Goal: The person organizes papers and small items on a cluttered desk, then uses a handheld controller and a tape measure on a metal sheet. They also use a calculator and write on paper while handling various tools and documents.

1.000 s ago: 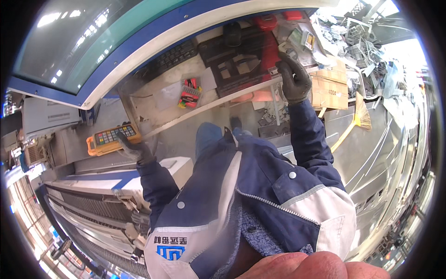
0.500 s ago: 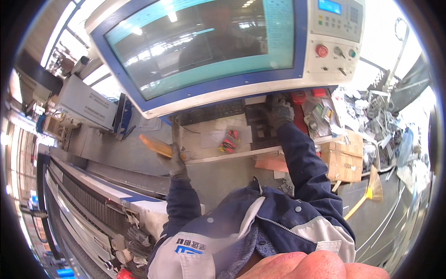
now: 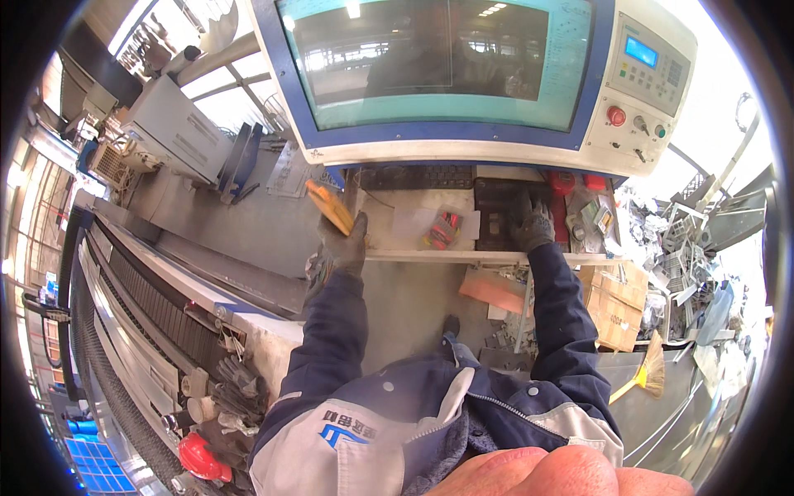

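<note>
My left hand (image 3: 344,246), in a dark grey glove, is closed on a flat orange-yellow piece (image 3: 329,207) of unclear kind. The piece tilts up and away, just left of the shelf under the monitor. My right hand (image 3: 536,230), gloved too, rests at the right side of a black tray (image 3: 490,217) on that shelf (image 3: 389,236). Its fingertips blend into the dark tray, so their hold is hidden. Left of the tray, a clear packet with red and black pieces (image 3: 443,230) lies on white paper (image 3: 411,221).
Above the shelf is a blue-framed monitor (image 3: 438,131) with a control panel (image 3: 649,91). A keyboard (image 3: 413,177) lies beneath it. Red containers (image 3: 562,183) are at right. A cardboard box (image 3: 614,306), a broom (image 3: 652,372) and scrap (image 3: 678,248) stand farther right; a long machine (image 3: 141,331) runs at left.
The view has shifted, so the console appears farther right and lower. In my left hand the orange-yellow piece has turned more upright. My right hand has drawn slightly nearer along the tray.
</note>
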A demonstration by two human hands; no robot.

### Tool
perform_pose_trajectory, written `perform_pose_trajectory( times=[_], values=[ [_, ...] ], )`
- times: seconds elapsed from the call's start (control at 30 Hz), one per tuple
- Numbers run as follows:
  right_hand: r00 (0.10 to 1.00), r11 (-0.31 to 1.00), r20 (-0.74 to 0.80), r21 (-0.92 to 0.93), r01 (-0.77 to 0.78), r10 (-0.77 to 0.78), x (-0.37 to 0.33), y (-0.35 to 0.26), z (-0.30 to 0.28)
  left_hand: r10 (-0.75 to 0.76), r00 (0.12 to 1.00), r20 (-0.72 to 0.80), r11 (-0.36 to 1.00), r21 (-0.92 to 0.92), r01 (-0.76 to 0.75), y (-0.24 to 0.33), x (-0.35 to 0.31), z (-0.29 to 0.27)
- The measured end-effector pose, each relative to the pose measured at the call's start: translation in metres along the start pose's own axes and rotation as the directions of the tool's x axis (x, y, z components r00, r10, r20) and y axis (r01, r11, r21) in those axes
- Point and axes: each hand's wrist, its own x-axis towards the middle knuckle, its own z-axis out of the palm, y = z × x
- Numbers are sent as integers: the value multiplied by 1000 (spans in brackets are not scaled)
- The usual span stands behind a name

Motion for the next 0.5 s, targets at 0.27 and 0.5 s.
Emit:
perform_pose_trajectory(
  times=[0.27,0.5],
  values=[
    [940,926,-166,189,328,-299,18,24,35,148,989,14,953,264,-146,-2,0,-1],
    [973,932,-139,290,219,-186,15,14,29,170,985,29,926,338,-170,5,-2,2]
  ],
)
